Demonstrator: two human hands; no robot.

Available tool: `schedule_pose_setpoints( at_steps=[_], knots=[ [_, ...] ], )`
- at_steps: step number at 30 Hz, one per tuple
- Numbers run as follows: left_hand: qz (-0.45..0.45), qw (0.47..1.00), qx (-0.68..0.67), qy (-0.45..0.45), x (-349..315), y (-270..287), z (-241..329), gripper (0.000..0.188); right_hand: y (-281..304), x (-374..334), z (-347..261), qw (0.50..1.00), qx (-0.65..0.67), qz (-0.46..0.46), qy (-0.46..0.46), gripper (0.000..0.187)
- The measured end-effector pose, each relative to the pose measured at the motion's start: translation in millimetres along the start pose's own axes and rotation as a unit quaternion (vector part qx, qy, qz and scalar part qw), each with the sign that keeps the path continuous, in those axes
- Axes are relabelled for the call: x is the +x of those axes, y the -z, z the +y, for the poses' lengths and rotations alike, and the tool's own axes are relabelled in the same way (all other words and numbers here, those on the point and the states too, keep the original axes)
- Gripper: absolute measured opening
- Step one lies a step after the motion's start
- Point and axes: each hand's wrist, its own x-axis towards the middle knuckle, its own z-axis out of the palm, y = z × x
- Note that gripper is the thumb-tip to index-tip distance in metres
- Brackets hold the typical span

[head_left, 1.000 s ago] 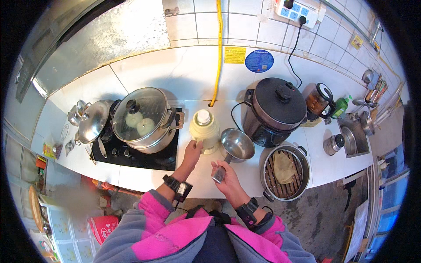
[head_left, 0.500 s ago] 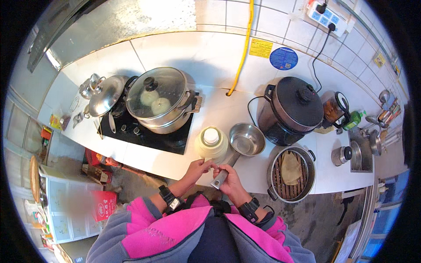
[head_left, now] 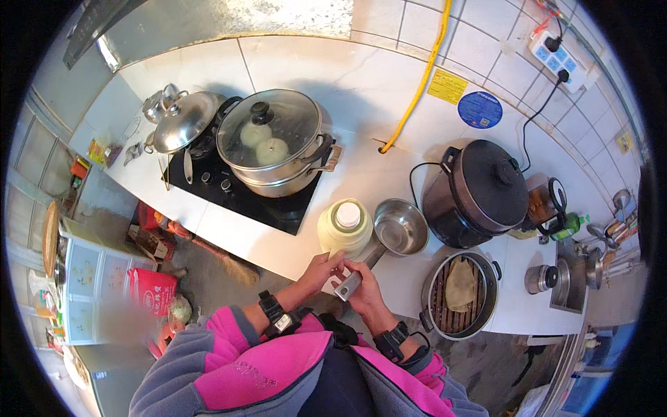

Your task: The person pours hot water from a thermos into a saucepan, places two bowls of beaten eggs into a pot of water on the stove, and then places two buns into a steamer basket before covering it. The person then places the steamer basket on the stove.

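Observation:
A steel dipper rests on the counter, its long handle slanting back toward me past the front edge. My right hand is closed round that handle, whose flat end shows beside my fingers. Against it, my left hand has its fingers bent and pressed together; whatever they may pinch is hidden. Just beyond my left fingertips stands a pale cream thermos flask with a white cap, upright, left of the dipper's bowl.
Left, a lidded steamer with round pale buns sits on the black cooktop, beside a domed-lid pan. Right are a dark electric pressure cooker, an open pot with a flatbread on a slatted rack, a jar and a sink.
The view has turned slightly, so the counter and pots sit lower at the right. My fingers have shifted a little by the handle; the dipper and flask look unmoved on the counter.

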Motion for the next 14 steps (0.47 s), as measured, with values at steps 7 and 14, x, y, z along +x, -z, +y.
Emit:
schedule_pose_setpoints(
  at_steps=[7,14],
  knots=[
    [0.069,0.991,0.108,-0.023,-21.1,3.5,-15.3,0.039,3.5,-3.4,12.1,0.994,0.044,-0.077,-0.057,0.029],
    [0.045,0.988,0.143,-0.028,-45.2,25.8,-54.7,0.032,26.1,-3.0,41.9,0.988,0.025,-0.130,-0.080,0.035]
  ],
)
